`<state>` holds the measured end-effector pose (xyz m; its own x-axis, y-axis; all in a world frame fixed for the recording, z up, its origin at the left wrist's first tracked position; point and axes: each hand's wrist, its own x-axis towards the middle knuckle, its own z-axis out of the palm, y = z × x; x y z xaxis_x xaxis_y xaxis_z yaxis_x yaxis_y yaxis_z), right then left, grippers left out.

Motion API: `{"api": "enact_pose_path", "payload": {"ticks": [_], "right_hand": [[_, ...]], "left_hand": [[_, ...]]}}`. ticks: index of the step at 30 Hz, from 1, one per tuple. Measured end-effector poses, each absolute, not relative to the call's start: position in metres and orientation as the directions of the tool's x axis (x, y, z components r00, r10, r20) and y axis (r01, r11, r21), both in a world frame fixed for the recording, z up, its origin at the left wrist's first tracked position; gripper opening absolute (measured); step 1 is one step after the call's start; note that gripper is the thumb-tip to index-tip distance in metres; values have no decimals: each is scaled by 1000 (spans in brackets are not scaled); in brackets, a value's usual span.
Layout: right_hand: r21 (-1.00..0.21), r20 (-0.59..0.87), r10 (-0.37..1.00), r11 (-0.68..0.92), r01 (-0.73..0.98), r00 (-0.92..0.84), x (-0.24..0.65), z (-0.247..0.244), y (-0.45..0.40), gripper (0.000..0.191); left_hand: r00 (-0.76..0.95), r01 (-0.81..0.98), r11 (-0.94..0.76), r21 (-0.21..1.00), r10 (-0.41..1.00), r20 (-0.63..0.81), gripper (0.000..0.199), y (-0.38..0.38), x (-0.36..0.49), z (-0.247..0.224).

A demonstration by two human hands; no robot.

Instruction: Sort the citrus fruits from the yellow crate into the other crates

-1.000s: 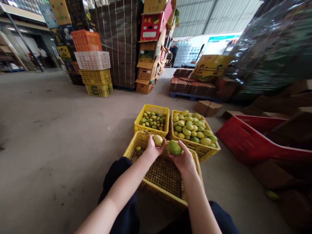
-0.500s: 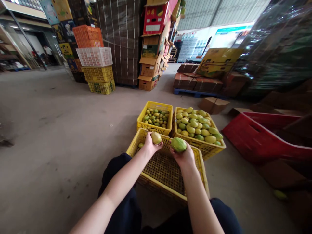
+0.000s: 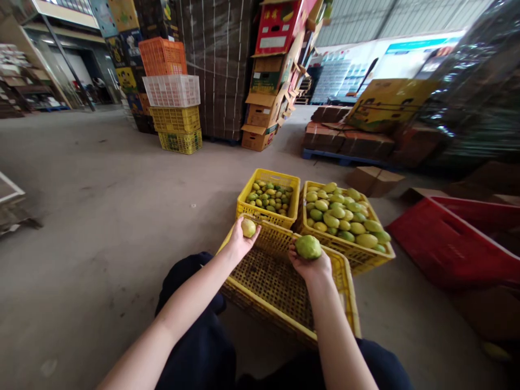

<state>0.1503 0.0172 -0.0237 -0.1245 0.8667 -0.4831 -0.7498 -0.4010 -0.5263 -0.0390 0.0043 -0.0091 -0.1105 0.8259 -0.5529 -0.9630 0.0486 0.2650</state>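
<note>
A person sits over a yellow near crate, one fruit in each upturned hand. The left hand is half open, thumb and fingers loosely cupped about the yellow fruit; the right hand curls a little more firmly under the green fruit (the bigger of the two).

Both fruits lie on the palms, above the near crate's far side. The left hand is the nearer to the left crate, which holds small fruit and stands just beyond it; the right hand is the nearer to the right crate, heaped with larger fruit, ahead and to its right. The green fruit's long axis appears to run roughly across the palm; the yellow fruit's, seen nearly round, cannot be told.

Print is scarce. A red carton high on the stack behind bears pale characters, a fruit picture and a white label, the wording too small to read with confidence. The lettering on the blue sign at the back is unreadable, as are faint marks on the red tub at right.
</note>
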Motion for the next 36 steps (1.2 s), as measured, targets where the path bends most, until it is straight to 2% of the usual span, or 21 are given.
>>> {"api": "enact_pose_path", "payload": {"ticks": [3,7,10,14,17,22,27,36], "right_hand": [[-536,-495,863,-398,-745,-105,147,-30,22,26],[-557,-505,863,-337,-759,-12,142,-36,27,26],[-574,-467,884,-295,-764,9,142,-38,28,25],[-564,-484,872,-371,-737,-69,141,-30,23,32],[-539,-538,838,-419,-731,-84,137,-20,20,35],[-550,-524,849,-396,-735,-66,129,-13,16,30],[-474,-519,849,-385,-792,-103,132,-5,10,27],[-440,-503,855,-381,-813,-128,144,6,-1,17]], "left_hand": [[-167,-951,21,308,804,-571,4,4,-47,-8],[-126,-928,116,354,796,-593,6,-2,-50,-3],[-42,-920,201,336,803,-595,22,-6,-50,0],[16,-921,255,296,781,-625,37,-8,-52,4],[-3,-924,230,304,794,-609,35,-7,-50,4],[53,-922,257,288,824,-564,33,-3,-41,-2],[10,-936,201,288,835,-550,17,-1,-29,2],[70,-972,168,167,876,-477,5,-1,0,17]]}}
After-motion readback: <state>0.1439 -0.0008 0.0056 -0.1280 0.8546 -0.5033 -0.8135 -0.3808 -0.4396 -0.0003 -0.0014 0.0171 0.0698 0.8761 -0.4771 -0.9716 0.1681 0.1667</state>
